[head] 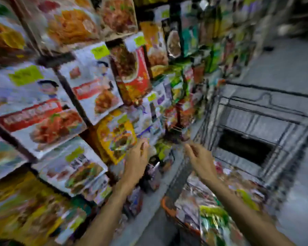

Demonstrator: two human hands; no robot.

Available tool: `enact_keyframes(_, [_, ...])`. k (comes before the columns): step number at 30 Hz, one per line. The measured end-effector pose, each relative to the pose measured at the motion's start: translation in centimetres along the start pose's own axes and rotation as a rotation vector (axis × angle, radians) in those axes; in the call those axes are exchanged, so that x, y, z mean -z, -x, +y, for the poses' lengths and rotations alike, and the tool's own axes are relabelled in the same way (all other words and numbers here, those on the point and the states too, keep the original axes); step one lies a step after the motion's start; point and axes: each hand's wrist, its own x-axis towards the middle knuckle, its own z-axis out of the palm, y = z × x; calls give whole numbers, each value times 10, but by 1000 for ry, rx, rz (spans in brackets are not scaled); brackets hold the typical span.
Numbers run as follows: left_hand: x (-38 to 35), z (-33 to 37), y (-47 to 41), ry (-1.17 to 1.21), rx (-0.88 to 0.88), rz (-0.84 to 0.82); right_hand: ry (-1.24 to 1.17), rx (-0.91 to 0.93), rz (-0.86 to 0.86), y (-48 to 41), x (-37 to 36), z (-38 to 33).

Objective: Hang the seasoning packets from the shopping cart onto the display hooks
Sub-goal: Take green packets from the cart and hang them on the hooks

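Two hands reach forward. The left hand [136,160] has a released grip, its fingers loose at one yellow hanging packet [114,135]. The right hand [201,160] is too blurred to tell its grip. One grey wire shopping cart [256,107] holds the glossy seasoning packets [208,210], heaped and too blurred to count.

Seasoning packets [208,208], glossy and multicoloured, lie heaped loose in the near-right end of the black wire shopping cart [252,112]. Hanging packets [94,82] fill the display at left in overlapping tilted rows. Hooks too blurred to distinguish.
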Motion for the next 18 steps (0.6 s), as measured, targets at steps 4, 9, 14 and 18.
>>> enact_keyframes(4, [-98, -10, 14, 88, 118, -252, 105, -272, 87, 29, 23, 100])
enact_keyframes(9, [-190, -30, 31, 107, 182, -563, 134, -583, 180, 54, 37, 191])
enact_keyframes(14, [-267, -61, 53, 76, 263, -769, 87, -818, 293, 57, 36, 269])
enact_keyframes(18, [-320, -102, 83, 19, 396, -924, 26, -993, 328, 57, 20, 334])
